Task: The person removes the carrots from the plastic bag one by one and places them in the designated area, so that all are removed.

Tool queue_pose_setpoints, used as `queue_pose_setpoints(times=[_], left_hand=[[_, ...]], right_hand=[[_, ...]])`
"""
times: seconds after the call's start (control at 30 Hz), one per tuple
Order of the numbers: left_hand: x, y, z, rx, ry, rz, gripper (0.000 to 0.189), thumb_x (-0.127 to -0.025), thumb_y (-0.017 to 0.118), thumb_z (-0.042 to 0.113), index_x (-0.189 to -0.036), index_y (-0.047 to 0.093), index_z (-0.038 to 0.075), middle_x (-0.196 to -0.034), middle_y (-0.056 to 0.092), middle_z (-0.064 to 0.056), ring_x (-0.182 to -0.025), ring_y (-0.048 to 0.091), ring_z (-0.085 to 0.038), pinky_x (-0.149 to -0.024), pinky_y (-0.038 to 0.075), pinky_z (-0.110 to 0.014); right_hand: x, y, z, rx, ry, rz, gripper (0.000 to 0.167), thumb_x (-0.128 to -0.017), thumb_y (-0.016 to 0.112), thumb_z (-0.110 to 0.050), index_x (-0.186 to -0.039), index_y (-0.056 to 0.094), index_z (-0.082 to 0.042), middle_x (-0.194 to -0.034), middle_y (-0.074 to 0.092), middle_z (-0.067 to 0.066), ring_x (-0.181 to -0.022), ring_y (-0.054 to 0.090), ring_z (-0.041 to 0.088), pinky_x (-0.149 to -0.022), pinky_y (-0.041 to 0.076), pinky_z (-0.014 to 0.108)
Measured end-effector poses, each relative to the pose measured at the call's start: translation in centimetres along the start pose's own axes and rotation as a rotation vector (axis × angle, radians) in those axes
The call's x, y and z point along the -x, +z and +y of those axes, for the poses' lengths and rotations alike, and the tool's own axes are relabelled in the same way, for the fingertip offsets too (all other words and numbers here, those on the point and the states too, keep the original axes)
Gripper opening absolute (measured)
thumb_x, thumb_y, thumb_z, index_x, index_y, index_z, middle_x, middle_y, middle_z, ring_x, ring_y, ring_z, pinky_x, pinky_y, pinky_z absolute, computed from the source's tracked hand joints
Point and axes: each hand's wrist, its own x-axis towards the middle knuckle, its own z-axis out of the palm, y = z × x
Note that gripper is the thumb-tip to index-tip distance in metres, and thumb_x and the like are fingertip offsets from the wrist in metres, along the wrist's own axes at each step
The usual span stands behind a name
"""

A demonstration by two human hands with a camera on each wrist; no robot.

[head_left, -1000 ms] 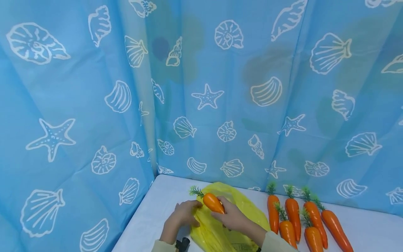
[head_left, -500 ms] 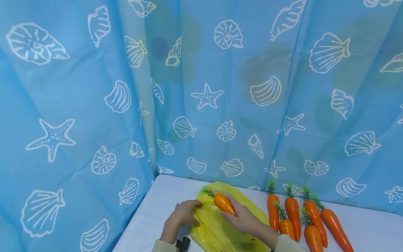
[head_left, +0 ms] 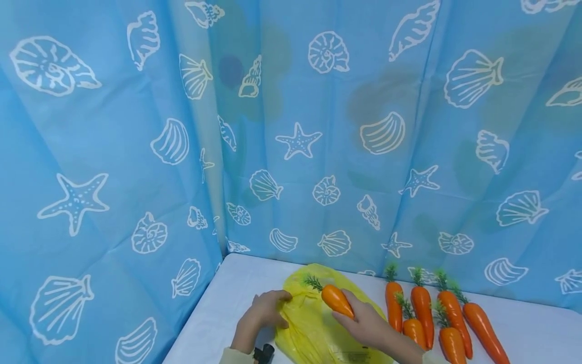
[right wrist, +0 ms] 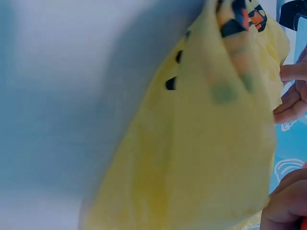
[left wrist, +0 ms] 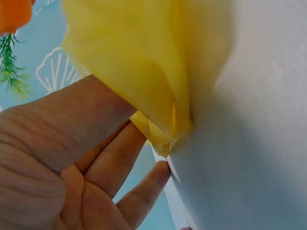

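Observation:
A yellow plastic bag (head_left: 309,328) lies on the white table. My left hand (head_left: 265,309) pinches its left edge; in the left wrist view, the thumb presses the yellow film (left wrist: 139,52) against the fingers. My right hand (head_left: 369,324) grips an orange carrot (head_left: 335,299) by its body, over the bag. The carrot's green leafy top points to the upper left, and the palm hides its lower end. At the right wrist view's edge only some right-hand fingers (right wrist: 288,201) show beside the bag, whose film (right wrist: 201,148) fills the middle.
Several more orange carrots (head_left: 423,308) with green tops lie in two rows right of the bag. A small black object (head_left: 263,354) sits below my left wrist. Blue curtains (head_left: 300,212) with white shells stand behind and at the left of the table (head_left: 213,313).
My right hand has carried the carrot rightward and slightly down, from the bag's left edge to over its middle. My left hand stays at the bag's edge.

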Motion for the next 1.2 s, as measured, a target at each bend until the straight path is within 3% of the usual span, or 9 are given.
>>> queue_pose_setpoints(times=[0.43, 0.8, 1.03, 1.2], left_hand=[[0.4, -0.4, -0.2, 0.011, -0.019, -0.011, 0.053, -0.075, 0.083, 0.010, -0.126, 0.066, 0.012, -0.134, 0.063, -0.012, -0.132, 0.048, -0.041, -0.115, 0.012, -0.074], [0.3, -0.5, 0.1, 0.003, -0.010, -0.003, 0.054, -0.075, 0.083, 0.010, -0.126, 0.066, 0.012, -0.134, 0.063, -0.012, -0.132, 0.048, -0.041, -0.115, 0.012, -0.075], [0.1, -0.2, 0.1, 0.012, -0.009, -0.009, 0.053, -0.076, 0.083, 0.010, -0.126, 0.066, 0.011, -0.133, 0.062, -0.013, -0.131, 0.048, -0.042, -0.114, 0.012, -0.075], [0.0, 0.2, 0.0, 0.006, 0.013, -0.003, 0.053, -0.075, 0.084, 0.011, -0.125, 0.066, 0.011, -0.133, 0.063, -0.013, -0.131, 0.048, -0.042, -0.114, 0.013, -0.075]], right_hand=[[2.4, -1.4, 0.3, 0.074, 0.012, 0.057, 0.066, -0.099, 0.055, -0.046, -0.149, 0.035, -0.007, -0.080, 0.056, 0.000, -0.058, 0.052, 0.012, -0.053, 0.044, 0.026], [4.8, -4.3, 0.8, 0.047, 0.198, 0.173, 0.074, -0.096, 0.058, -0.049, -0.152, 0.033, -0.007, -0.086, 0.060, 0.003, -0.068, 0.054, 0.016, -0.060, 0.043, 0.031], [6.2, -5.9, 2.1, 0.042, 0.275, 0.230, 0.075, -0.093, 0.063, -0.049, -0.150, 0.035, -0.009, -0.085, 0.061, 0.005, -0.063, 0.055, 0.018, -0.053, 0.048, 0.028], [7.5, -7.7, 3.4, 0.071, 0.351, 0.254, 0.084, -0.091, 0.061, -0.057, -0.148, 0.033, -0.002, -0.115, 0.064, 0.020, -0.082, 0.060, 0.019, -0.065, 0.054, 0.031]])
